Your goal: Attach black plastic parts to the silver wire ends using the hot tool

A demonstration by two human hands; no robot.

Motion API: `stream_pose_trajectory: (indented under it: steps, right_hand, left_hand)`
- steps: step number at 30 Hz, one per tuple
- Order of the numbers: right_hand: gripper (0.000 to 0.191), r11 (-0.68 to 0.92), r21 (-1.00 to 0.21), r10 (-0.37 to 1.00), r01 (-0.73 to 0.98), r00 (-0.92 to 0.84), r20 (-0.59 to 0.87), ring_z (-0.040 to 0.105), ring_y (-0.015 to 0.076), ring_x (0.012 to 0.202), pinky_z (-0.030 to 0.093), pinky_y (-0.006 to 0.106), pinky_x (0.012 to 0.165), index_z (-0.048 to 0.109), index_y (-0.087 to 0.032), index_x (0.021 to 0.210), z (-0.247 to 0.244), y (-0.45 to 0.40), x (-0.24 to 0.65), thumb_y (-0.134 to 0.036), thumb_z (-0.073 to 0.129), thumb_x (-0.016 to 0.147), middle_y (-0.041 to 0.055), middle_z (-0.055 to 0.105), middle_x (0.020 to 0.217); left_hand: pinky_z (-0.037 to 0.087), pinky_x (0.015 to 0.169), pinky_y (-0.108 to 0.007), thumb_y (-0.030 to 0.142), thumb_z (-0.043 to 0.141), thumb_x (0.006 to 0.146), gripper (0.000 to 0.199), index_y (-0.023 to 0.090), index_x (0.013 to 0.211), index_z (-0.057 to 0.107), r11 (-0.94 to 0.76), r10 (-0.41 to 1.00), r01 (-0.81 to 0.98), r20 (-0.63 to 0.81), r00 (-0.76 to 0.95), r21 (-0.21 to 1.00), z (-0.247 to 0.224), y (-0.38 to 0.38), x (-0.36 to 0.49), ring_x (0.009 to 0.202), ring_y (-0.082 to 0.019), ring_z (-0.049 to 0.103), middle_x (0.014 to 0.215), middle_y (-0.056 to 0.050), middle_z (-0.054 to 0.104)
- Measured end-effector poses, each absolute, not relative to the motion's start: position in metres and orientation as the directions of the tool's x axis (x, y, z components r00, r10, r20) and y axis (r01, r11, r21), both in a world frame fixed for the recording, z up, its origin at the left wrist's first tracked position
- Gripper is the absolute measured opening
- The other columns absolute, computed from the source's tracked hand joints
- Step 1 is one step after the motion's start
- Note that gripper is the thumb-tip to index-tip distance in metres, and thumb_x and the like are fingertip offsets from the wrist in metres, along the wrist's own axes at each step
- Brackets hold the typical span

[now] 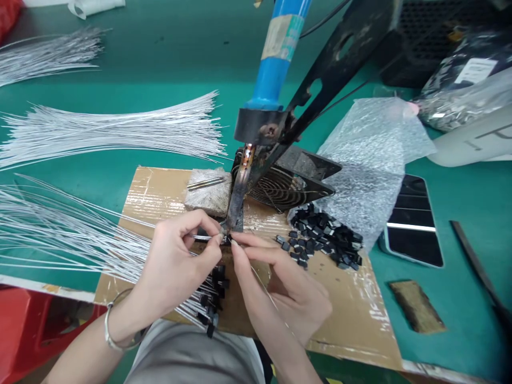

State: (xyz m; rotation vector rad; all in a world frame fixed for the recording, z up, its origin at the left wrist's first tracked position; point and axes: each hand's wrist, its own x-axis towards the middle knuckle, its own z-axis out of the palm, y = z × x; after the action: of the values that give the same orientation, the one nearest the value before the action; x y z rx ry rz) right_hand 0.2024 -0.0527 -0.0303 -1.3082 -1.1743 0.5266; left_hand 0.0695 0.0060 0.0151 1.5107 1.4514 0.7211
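Under the tip of a blue-handled soldering iron (241,186), held in a black stand, both my hands meet. My left hand (180,261) is closed, pinching a white wire (136,218) close to its end. My right hand (276,282) is closed too, its fingertips at a small black piece (229,238) by the wire end. A thin strand of solder wire (264,288) runs from the right fingers down across the palm. The exact joint is mostly hidden by fingertips. Below my left hand lie several wires with black connectors (212,301) on their ends.
Loose black connectors (328,237) are heaped on the cardboard (344,309), before a bubble-wrap bag (360,154). A small fan (280,186) stands behind the iron. White wire bundles (120,130) lie left. A phone (414,224), a brown pad (416,305) and tweezers-like tool (476,261) lie right.
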Motion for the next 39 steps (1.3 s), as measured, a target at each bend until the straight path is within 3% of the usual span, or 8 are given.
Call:
stream_pose_trajectory:
  steps: [5, 8, 16, 20, 25, 29, 36, 39]
  right_hand:
    - [0.016, 0.194, -0.958, 0.881, 0.211, 0.392, 0.264, 0.080, 0.0147, 0.093, 0.062, 0.024, 0.085, 0.072, -0.022, 0.087, -0.031, -0.058, 0.202, -0.008, 0.074, 0.092, 0.0012, 0.083, 0.102]
    - [0.007, 0.053, -0.984, 0.860, 0.170, 0.493, 0.132, 0.077, 0.0130, 0.078, 0.061, 0.022, 0.075, 0.071, -0.023, 0.091, -0.033, -0.061, 0.207, -0.019, 0.073, 0.097, -0.0014, 0.080, 0.086]
    - [0.049, 0.013, -0.995, 0.939, 0.099, 0.340, 0.046, 0.067, 0.0123, 0.069, 0.053, 0.023, 0.064, 0.080, -0.023, 0.092, -0.043, -0.071, 0.223, -0.040, 0.039, 0.114, -0.0003, 0.073, 0.077]
    - [0.029, 0.011, -0.968, 0.973, 0.250, 0.220, 0.068, 0.056, 0.0101, 0.059, 0.045, 0.022, 0.056, 0.072, -0.020, 0.076, -0.038, -0.068, 0.213, -0.026, 0.063, 0.103, -0.0037, 0.061, 0.066]
    - [0.027, 0.019, -0.968, 0.972, 0.249, 0.224, 0.077, 0.052, 0.0099, 0.056, 0.040, 0.022, 0.051, 0.069, -0.019, 0.072, -0.036, -0.065, 0.209, -0.022, 0.065, 0.099, -0.0046, 0.056, 0.063]
    - [0.027, -0.010, -0.975, 0.970, 0.222, 0.237, 0.044, 0.051, 0.0104, 0.055, 0.039, 0.023, 0.050, 0.069, -0.019, 0.072, -0.039, -0.068, 0.208, -0.023, 0.067, 0.098, -0.0043, 0.055, 0.063]
    - [0.051, 0.023, -0.979, 0.939, 0.201, 0.332, 0.090, 0.058, 0.0131, 0.064, 0.043, 0.026, 0.056, 0.082, -0.022, 0.089, -0.050, -0.077, 0.233, -0.038, 0.040, 0.114, 0.0013, 0.067, 0.074]
    - [0.058, -0.045, -0.925, 0.830, 0.377, 0.529, 0.175, 0.058, 0.0155, 0.065, 0.039, 0.028, 0.052, 0.083, -0.019, 0.093, -0.055, -0.080, 0.265, -0.050, 0.038, 0.113, 0.0046, 0.069, 0.076]
  left_hand:
    - [0.045, 0.061, -0.029, 0.024, 0.063, 0.081, 0.011, 0.019, 0.073, 0.068, 0.104, 0.968, 0.440, -0.193, 0.162, 0.892, 0.011, 0.003, 0.066, 0.076, -0.020, 0.068, 0.080, -0.005, 0.076]
    - [0.043, 0.060, -0.029, 0.024, 0.064, 0.084, 0.011, 0.019, 0.075, 0.068, 0.107, 0.964, 0.437, -0.201, 0.174, 0.893, 0.007, -0.001, 0.060, 0.075, -0.019, 0.067, 0.082, -0.006, 0.076]
    - [0.030, 0.053, -0.029, 0.033, 0.064, 0.097, 0.017, 0.021, 0.086, 0.070, 0.107, 0.933, 0.508, -0.263, 0.247, 0.855, -0.004, -0.021, 0.040, 0.060, -0.014, 0.048, 0.082, -0.004, 0.071]
    - [0.030, 0.054, -0.030, 0.033, 0.062, 0.100, 0.018, 0.021, 0.088, 0.069, 0.092, 0.912, 0.522, -0.282, 0.297, 0.848, -0.003, -0.026, 0.038, 0.062, -0.015, 0.045, 0.080, -0.002, 0.066]
    - [0.029, 0.053, -0.029, 0.032, 0.059, 0.102, 0.017, 0.022, 0.092, 0.068, 0.074, 0.902, 0.542, -0.289, 0.322, 0.837, -0.001, -0.029, 0.038, 0.058, -0.015, 0.039, 0.066, 0.004, 0.049]
    - [0.033, 0.054, -0.029, 0.031, 0.059, 0.102, 0.014, 0.022, 0.093, 0.064, 0.082, 0.908, 0.524, -0.280, 0.312, 0.848, -0.002, -0.030, 0.036, 0.065, -0.015, 0.052, 0.081, -0.002, 0.064]
    - [0.039, 0.060, -0.031, 0.030, 0.059, 0.103, 0.015, 0.021, 0.092, 0.064, 0.077, 0.910, 0.512, -0.270, 0.315, 0.856, -0.003, -0.031, 0.035, 0.072, -0.017, 0.058, 0.090, -0.006, 0.070]
    - [0.039, 0.059, -0.031, 0.029, 0.059, 0.103, 0.015, 0.021, 0.091, 0.064, 0.062, 0.918, 0.509, -0.249, 0.308, 0.858, -0.003, -0.033, 0.033, 0.071, -0.017, 0.057, 0.092, -0.007, 0.071]
